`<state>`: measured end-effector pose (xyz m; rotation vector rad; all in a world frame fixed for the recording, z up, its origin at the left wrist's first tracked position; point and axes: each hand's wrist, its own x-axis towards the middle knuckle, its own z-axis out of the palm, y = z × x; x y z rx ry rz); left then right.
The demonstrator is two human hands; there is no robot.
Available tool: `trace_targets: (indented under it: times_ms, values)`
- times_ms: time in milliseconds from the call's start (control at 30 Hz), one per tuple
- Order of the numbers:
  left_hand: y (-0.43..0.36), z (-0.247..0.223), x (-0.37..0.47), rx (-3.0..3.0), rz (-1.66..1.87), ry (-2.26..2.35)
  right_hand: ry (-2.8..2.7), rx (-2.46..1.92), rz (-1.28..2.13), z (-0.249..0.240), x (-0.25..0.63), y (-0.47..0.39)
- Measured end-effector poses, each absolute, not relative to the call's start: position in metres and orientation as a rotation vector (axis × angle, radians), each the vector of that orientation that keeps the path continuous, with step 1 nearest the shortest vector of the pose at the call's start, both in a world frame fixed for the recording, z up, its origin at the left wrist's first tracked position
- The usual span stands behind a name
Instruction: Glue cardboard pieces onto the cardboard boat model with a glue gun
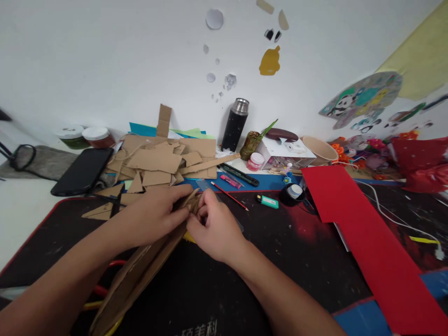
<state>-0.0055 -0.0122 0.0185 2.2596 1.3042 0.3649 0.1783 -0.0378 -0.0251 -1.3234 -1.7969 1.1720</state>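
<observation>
A long folded piece of brown cardboard (pixel 135 275) runs from the near left edge up to the middle of the mat. My left hand (pixel 157 212) is closed on its far end, thumb and fingers pinching the edge. Facing it, my right hand (pixel 215 226) pinches the same narrow tip, its fingers curled in. Just where they meet, the cardboard looks creased and bent, and the fingers partly hide it. Under the cardboard, red and yellow handle-like loops (pixel 101 290) show in part; I cannot tell what they belong to.
Behind my hands lies a heap of cardboard scraps (pixel 154 158). A black phone (pixel 83 171) is at left. A red pencil (pixel 229 196), a green lighter (pixel 268 201) and a black utility knife (pixel 240 174) lie beyond my right hand. A red sheet (pixel 364 238) covers the right side. A black flask (pixel 236 125) stands by the wall.
</observation>
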Motion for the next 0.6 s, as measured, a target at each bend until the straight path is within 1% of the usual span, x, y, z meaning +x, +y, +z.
trace_targets:
  times_ms: [200, 600]
  values:
    - [-0.0208, 0.0267, -0.0063, 2.302, 0.431, 1.354, -1.762, -1.251, 1.161, -0.0210, 0.1781, -0.0432]
    - [-0.0144, 0.0225, -0.0048, 2.258, 0.348, 1.335, -1.770, -1.291, 1.181, -0.0257, 0.1786, -0.0391]
